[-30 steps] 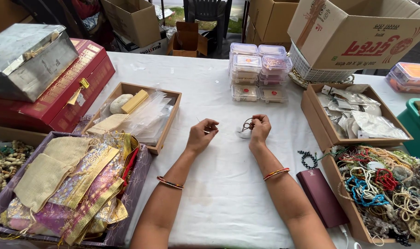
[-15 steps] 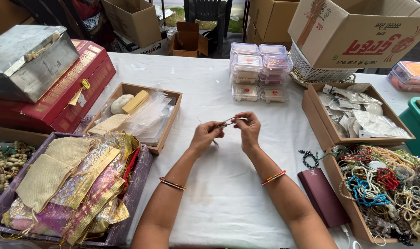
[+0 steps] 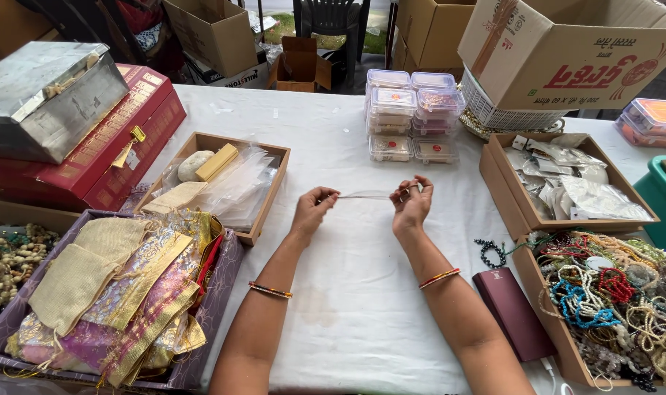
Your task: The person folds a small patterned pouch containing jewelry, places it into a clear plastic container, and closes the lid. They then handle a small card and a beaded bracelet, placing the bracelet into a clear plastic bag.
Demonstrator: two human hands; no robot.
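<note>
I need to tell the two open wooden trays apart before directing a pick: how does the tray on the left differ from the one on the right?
The left wooden tray holds clear plastic sleeves, a pale stone and a yellow block; the right wooden tray holds small filled packets. The left tray sits beside the fabric pouches; the right tray sits above the bead tray. Both are shallow, open and brown.

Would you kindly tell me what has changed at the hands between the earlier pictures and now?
The hands, close together half a second ago, have drawn apart: the left hand went left, the right hand right. A thin thread is now stretched straight between their fingertips. A second ago the right hand held a small brown loop and no taut thread showed. The trays, boxes, beads and table stayed put.
</note>
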